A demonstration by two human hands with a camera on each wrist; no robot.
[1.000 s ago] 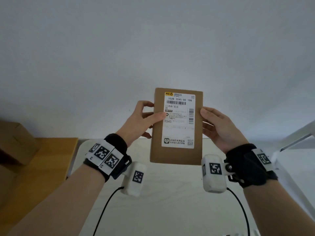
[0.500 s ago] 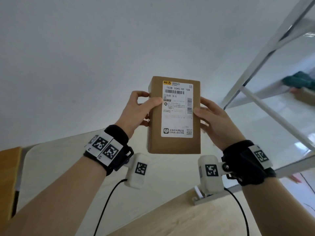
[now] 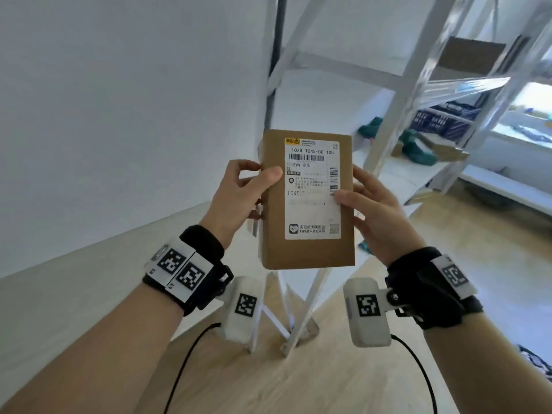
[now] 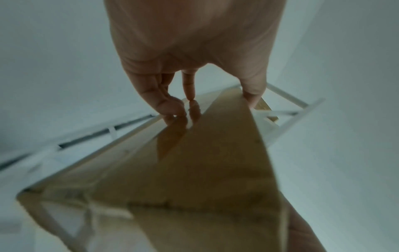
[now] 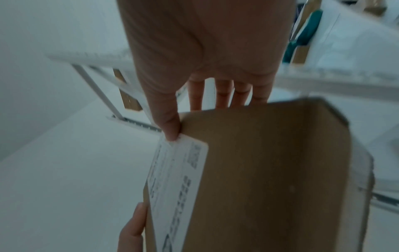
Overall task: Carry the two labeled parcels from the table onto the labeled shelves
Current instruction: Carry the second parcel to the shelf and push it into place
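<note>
A brown cardboard parcel [image 3: 307,249] with a white shipping label [image 3: 312,186] reading T045 is held upright in front of me by both hands. My left hand [image 3: 239,195] grips its left edge, thumb across the front and fingers behind. My right hand [image 3: 370,207] grips the right edge, thumb on the label. The left wrist view shows the parcel [image 4: 194,179] from its side with my fingertips [image 4: 172,105] on it. In the right wrist view my thumb [image 5: 170,129] presses the label's corner on the parcel [image 5: 276,170]. White metal shelves [image 3: 400,94] stand just behind the parcel.
A white wall [image 3: 119,100] fills the left. The shelves hold teal bags [image 3: 418,147], a cardboard box [image 3: 472,52] higher up and dark blue crates [image 3: 442,118]. The rack's legs [image 3: 298,333] stand on a wooden floor [image 3: 298,383] just below my wrists.
My view has swung right from the table to the shelves, which now fill the right half. Both hands keep the same hold on the parcel.
</note>
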